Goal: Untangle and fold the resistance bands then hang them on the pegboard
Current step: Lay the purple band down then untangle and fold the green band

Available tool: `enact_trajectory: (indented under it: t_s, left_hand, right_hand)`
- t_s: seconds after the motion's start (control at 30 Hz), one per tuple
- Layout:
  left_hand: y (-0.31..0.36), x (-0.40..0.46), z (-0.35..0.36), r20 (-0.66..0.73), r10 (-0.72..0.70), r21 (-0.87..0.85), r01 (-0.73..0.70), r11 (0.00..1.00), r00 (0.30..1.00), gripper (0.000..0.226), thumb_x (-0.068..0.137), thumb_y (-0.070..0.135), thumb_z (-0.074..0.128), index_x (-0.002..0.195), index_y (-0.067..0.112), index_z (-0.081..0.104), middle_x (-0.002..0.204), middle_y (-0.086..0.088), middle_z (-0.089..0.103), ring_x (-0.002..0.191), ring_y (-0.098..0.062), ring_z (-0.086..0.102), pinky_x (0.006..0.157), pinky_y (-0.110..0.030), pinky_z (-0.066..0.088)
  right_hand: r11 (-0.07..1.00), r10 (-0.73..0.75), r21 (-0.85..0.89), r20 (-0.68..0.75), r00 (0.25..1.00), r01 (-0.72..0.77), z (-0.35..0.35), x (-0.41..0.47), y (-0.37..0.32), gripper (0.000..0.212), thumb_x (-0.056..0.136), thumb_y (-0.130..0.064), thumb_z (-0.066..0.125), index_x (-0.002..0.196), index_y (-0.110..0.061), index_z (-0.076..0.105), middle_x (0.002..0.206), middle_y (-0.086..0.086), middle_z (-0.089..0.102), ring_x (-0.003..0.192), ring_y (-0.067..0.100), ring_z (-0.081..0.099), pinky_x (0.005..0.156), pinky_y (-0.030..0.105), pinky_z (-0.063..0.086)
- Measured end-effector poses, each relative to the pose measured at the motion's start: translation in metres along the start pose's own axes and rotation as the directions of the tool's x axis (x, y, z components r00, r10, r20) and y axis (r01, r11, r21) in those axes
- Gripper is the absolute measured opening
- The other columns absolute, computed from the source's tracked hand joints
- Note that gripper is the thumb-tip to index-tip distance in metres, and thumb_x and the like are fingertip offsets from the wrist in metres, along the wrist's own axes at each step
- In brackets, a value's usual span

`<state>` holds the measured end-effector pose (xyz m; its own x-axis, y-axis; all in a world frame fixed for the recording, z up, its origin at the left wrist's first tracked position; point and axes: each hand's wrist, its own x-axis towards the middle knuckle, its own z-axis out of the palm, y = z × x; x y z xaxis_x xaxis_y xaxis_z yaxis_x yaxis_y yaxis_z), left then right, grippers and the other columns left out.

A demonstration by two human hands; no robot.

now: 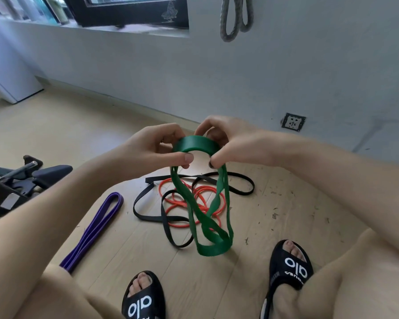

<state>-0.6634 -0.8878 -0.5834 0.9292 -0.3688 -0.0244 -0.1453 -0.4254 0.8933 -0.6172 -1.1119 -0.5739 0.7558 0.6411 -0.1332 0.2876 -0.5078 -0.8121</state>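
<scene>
Both hands — left hand (158, 149), right hand (226, 143) — pinch the green band (195, 145) at centre frame; its dangling twisted loops could snag the tangle — black band (168, 229), orange band (177, 204) — lying below on the floor (274, 203).

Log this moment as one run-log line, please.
left hand: grips green band | right hand: grips green band | black band, orange band: tangled on floor | purple band: folded

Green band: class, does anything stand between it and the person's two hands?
Nothing visible does. The left hand and right hand both already pinch the top loop of the green band, which hangs free above the black band and orange band on the floor.
</scene>
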Motion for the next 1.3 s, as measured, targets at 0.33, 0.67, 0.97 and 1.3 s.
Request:
enact_trajectory:
  t_s: [0.33, 0.67, 0.97, 1.3]
  left_hand:
    - [0.002, 0.001, 0.001, -0.021, 0.044, 0.064, -0.042, 0.997, 0.999, 0.037, 0.079, 0.032, 0.075, 0.097, 0.002, 0.061, 0.075, 0.011, 0.061, 0.072, -0.021, 0.067, 0.069, -0.027, 0.059]
    - [-0.002, 0.003, 0.001, -0.058, 0.043, 0.015, -0.042, 0.999, 0.997, 0.028, 0.079, 0.030, 0.074, 0.097, 0.012, 0.063, 0.083, 0.007, 0.066, 0.084, -0.029, 0.076, 0.075, -0.029, 0.060]
    - [-0.005, 0.005, 0.003, -0.035, 0.039, 0.044, -0.038, 0.998, 0.999, 0.035, 0.085, 0.030, 0.079, 0.111, 0.013, 0.063, 0.102, -0.011, 0.069, 0.093, -0.029, 0.077, 0.088, -0.042, 0.062]
    - [-0.006, 0.010, 0.013, -0.020, 0.063, 0.025, -0.062, 0.998, 0.998, 0.034, 0.087, 0.026, 0.081, 0.110, 0.011, 0.063, 0.096, -0.008, 0.067, 0.092, -0.030, 0.073, 0.087, -0.044, 0.062]
  right_hand:
    - [0.995, -0.036, -0.094, -0.086, 0.996, 0.027, -0.001, 0.000, 0.001, 0.049, 0.075, -0.004, 0.076, 0.116, -0.024, 0.058, 0.085, -0.006, 0.069, 0.061, -0.001, 0.057, 0.054, 0.011, 0.042]
    - [0.997, -0.040, -0.067, -0.120, 0.992, 0.032, -0.001, 0.001, 0.000, 0.050, 0.075, -0.002, 0.075, 0.117, -0.022, 0.059, 0.090, -0.001, 0.073, 0.071, 0.005, 0.061, 0.069, 0.026, 0.051]
    - [0.999, -0.040, 0.000, -0.111, 0.993, 0.040, 0.001, 0.000, -0.004, 0.050, 0.077, -0.004, 0.079, 0.120, -0.020, 0.058, 0.094, 0.006, 0.074, 0.076, 0.010, 0.062, 0.074, 0.030, 0.051]
    - [0.969, 0.017, 0.245, -0.117, 0.993, 0.013, 0.002, -0.001, -0.008, 0.054, 0.070, 0.001, 0.071, 0.119, -0.019, 0.061, 0.102, 0.015, 0.070, 0.086, 0.017, 0.064, 0.082, 0.035, 0.051]
